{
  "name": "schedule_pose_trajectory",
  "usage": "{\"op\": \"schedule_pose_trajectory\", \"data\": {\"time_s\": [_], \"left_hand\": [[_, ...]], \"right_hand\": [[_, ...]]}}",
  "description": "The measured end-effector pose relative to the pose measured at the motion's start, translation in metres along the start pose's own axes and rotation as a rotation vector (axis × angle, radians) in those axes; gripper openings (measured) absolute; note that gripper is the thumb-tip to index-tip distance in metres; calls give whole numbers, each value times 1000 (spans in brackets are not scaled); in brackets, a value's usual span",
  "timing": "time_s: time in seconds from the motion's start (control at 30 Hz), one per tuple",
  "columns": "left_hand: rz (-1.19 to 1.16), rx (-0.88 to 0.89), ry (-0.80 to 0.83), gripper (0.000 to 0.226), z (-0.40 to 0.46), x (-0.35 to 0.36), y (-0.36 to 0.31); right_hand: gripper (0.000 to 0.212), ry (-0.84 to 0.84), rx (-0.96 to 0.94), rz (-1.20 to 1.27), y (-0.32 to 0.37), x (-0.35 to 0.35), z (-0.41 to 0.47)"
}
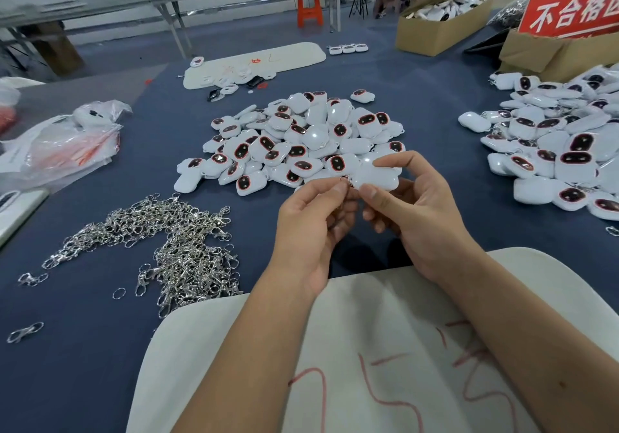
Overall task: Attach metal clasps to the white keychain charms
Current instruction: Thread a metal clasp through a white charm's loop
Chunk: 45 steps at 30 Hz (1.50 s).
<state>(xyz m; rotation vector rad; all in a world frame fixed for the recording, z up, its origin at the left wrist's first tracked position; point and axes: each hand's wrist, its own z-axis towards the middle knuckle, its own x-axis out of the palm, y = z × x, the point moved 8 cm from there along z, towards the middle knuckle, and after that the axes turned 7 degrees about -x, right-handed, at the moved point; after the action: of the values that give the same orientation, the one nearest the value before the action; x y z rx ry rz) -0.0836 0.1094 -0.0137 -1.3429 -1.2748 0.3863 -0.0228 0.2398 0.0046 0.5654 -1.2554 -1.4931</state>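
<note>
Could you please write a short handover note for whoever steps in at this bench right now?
Right hand: grips a white charm above the table.
Left hand: pinches a small metal clasp at the charm's edge; whether it is hooked on yet cannot be seen.
Supplies: loose clasp pile on the left of the blue table; main charm pile straight ahead; a second charm pile on the right, some apparently with metal fittings.
Done: hard to count from here.
Left: finish this charm, then work through the centre pile.
</note>
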Motion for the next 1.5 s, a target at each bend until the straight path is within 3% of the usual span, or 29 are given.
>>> {"op": "schedule_pose_trajectory", "data": {"time_s": [0.1, 0.4, 0.7, 0.77, 0.93, 1.07, 1.23, 1.37, 1.5], "left_hand": [[83, 99, -85, 16, -2, -3, -6], [823, 646, -321, 16, -24, 6, -43], [1237, 774, -301, 15, -29, 26, -45], [1217, 771, -308, 15, -30, 25, -45], [752, 535, -298, 14, -18, 3, -39], [557, 440, -281, 16, -12, -5, -32], [553, 321, -276, 12, -6, 0, -15], [618, 286, -260, 15, -2, 22, -5], [414, 154, -149, 19, 14, 65, 15]], "right_hand": [[35, 6, 7, -22, -1, 2, 0], [36, -2, 3, -35, -2, 0, 0], [30, 7, 2, -74, -3, -2, 0], [29, 0, -6, -74, -3, -3, 0], [33, -37, 10, -53, -5, -6, 1], [36, -119, 51, 8, -10, -13, 3], [16, -286, 37, -37, -8, -27, 0], [24, -469, -4, -63, -3, -43, -2], [22, -711, -118, -140, 12, -76, -9]]}}
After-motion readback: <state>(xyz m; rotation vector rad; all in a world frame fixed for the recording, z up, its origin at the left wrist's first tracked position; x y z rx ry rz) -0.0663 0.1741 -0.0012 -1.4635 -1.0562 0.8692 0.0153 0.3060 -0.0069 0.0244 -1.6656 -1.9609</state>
